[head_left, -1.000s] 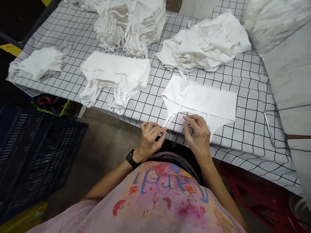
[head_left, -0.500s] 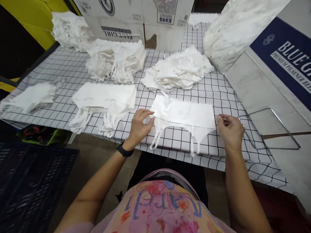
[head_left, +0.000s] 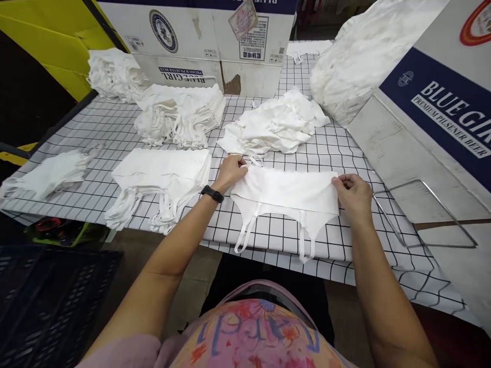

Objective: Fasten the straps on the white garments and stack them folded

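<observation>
A white strappy camisole (head_left: pixel 287 191) lies spread flat in front of me, its two straps pointing toward the table's near edge. My left hand (head_left: pixel 232 171) pinches its upper left corner. At the upper right corner, my right hand (head_left: pixel 355 194) grips the fabric between thumb and fingers. To the left lies a neat stack of the same white camisoles (head_left: pixel 161 168), straps also toward me. Just beyond the spread one sits a loose, crumpled heap of white garments (head_left: pixel 274 122).
A taller garment stack (head_left: pixel 180 110) and another pile (head_left: pixel 115 74) stand farther back left. Cardboard boxes (head_left: pixel 192 36) rise behind and a printed box (head_left: pixel 441 112) at right, by a bent wire frame (head_left: pixel 425 214). A stuffed white bag (head_left: pixel 356 66) leans there. The checked tablecloth (head_left: pixel 345 153) covers the table.
My left hand has moved up from the camisole's left side to its upper corner. The right hand has come in onto the right corner, and the fabric looks smoother. The view has tilted up.
</observation>
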{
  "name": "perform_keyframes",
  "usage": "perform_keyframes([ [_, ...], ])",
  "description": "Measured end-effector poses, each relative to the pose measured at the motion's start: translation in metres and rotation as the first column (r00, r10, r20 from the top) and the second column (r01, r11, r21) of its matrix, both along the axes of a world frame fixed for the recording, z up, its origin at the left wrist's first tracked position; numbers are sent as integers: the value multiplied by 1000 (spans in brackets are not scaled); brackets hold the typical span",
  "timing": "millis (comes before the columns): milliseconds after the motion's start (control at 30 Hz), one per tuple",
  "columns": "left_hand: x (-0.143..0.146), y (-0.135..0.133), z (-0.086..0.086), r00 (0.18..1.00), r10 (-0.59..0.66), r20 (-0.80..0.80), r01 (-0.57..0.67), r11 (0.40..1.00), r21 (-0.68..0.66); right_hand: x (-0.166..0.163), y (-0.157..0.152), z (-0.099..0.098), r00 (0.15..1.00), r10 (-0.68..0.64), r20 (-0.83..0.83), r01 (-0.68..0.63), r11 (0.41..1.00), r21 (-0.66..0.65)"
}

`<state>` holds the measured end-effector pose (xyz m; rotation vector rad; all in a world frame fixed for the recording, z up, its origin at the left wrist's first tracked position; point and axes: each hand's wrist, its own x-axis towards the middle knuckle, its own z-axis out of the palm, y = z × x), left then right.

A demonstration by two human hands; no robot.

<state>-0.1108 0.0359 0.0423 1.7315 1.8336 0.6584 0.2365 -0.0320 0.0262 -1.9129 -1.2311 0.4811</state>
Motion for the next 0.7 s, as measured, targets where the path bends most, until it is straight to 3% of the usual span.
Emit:
perform_keyframes([
  [167,-4,-5,2,988,55,147,-70,993,94,3,-3,-4,961,-6,-278,12,1000,21],
  [367,-14,-18,14,906,28,423,-85,990,117,-5,-11,20,896,15,-443,-3,1000,28],
  [533,-19,-39,43,863,7,506,-119,974,190,-11,-23,45,890,48,-454,3,994,111],
  [700,-25,-68,71,797,-13,604,-162,959,234,-17,-47,83,913,85,-399,15,971,240],
])
